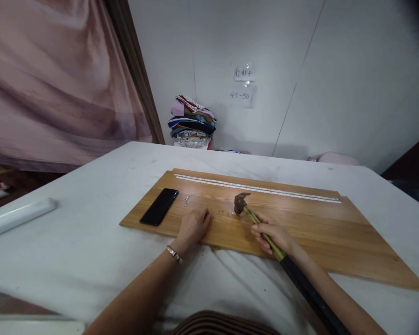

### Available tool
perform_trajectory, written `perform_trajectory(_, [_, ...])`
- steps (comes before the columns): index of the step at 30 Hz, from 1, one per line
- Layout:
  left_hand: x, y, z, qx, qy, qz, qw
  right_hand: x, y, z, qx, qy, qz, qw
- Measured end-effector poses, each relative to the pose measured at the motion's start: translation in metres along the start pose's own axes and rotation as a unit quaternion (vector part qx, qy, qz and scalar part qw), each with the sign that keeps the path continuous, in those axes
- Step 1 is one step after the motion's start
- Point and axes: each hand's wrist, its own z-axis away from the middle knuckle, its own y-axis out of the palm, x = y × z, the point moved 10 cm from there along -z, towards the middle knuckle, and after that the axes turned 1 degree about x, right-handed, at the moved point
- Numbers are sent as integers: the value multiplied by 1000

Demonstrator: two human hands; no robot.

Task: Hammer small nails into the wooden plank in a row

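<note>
A wooden board (317,232) lies on the white-covered table (73,251). My right hand (272,235) is closed round the yellow shaft of a hammer (242,203), whose rusty head rests on the board beside a row of small nails (226,213). My left hand (193,225), with a bracelet on the wrist, rests on the board left of the nails, fingers curled together; whether it holds anything is hidden. A few loose nails (187,198) lie further left.
A black phone (159,206) lies at the board's left end. A white strip (258,188) runs along the board's far edge. A white bar (19,216) lies at the table's left edge. Folded clothes (192,123) are stacked by the wall.
</note>
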Motion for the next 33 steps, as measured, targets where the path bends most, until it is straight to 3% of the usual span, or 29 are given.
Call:
perform_trajectory(13, [-3,-4,1,-22,13,5,1000,-3,-2,-1,10,-2,-3,1000])
perform_trajectory(33, [-4,-3,1,4,-1,19,1000,-2,-1,-1,6,7,9,1000])
